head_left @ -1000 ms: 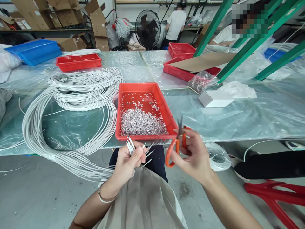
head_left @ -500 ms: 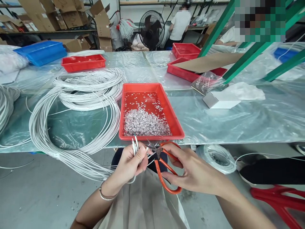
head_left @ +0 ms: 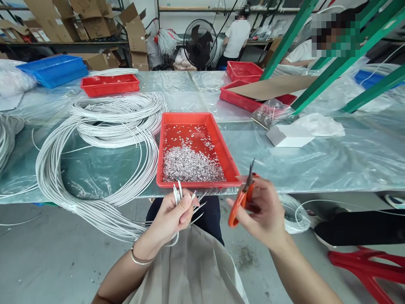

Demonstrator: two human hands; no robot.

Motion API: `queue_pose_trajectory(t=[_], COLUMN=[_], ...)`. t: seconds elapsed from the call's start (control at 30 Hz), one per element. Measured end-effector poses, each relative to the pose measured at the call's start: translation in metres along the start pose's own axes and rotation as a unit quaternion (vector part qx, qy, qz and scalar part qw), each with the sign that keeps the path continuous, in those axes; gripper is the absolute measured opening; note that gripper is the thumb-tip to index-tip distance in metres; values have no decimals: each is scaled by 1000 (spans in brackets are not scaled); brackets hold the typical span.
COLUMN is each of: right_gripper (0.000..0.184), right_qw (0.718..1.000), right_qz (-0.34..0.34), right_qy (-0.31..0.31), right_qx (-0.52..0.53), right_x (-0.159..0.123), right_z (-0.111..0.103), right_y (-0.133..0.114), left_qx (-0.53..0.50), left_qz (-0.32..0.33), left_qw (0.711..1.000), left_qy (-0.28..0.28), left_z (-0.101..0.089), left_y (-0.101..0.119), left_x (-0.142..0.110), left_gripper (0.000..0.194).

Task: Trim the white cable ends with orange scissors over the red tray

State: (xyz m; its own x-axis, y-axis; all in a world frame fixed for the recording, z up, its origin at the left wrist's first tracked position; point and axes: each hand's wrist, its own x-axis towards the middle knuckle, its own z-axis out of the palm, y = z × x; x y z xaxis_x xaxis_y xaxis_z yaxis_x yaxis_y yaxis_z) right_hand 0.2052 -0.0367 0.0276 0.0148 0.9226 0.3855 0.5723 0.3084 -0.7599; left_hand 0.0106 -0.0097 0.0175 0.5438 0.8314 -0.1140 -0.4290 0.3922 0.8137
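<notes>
My left hand [head_left: 177, 211] is closed around several white cable ends [head_left: 177, 192] at the near edge of the table. Some ends poke up between the fingers, others point right with their tips fanned out. In my right hand [head_left: 261, 211] is a pair of orange-handled scissors [head_left: 242, 198], blades pointing up and apart from the cables. Beyond both hands sits a red tray [head_left: 232, 164] with a heap of small shiny clear-grey pieces [head_left: 191, 164] in its near half. Large coils of white cable [head_left: 52, 173] lie left of the tray and run down toward my left hand.
Red trays [head_left: 110, 86] and a blue tray [head_left: 52, 71] stand farther back. Green metal posts [head_left: 319, 80] slant at the right, near a white box [head_left: 289, 136]. Two other people are beyond the table. A red stool [head_left: 363, 270] stands at lower right.
My right hand has drawn the scissors away from the cable ends to the right and turned them upward. My left hand still holds the cables in nearly the same place.
</notes>
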Motion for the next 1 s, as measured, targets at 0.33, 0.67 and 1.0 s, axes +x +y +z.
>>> queue_pose_trajectory(t=[0.33,0.67,1.0], right_gripper=[50,47,46], right_qw=[931,924,924], right_qz=[29,27,15], right_qy=[-347,-375,-379], right_qx=[-104,-74,-56], right_x=[10,8,7], right_z=[-12,-14,-17], right_y=[-35,-27,-26], left_qx=[-8,29,40], left_qz=[-2,5,4], left_qw=[1000,999,999], left_qy=[-9,-22,-35], left_z=[-2,-1,-2], left_y=[1,-1,-1], left_x=[-3,-3,-2], left_gripper=[27,30,30])
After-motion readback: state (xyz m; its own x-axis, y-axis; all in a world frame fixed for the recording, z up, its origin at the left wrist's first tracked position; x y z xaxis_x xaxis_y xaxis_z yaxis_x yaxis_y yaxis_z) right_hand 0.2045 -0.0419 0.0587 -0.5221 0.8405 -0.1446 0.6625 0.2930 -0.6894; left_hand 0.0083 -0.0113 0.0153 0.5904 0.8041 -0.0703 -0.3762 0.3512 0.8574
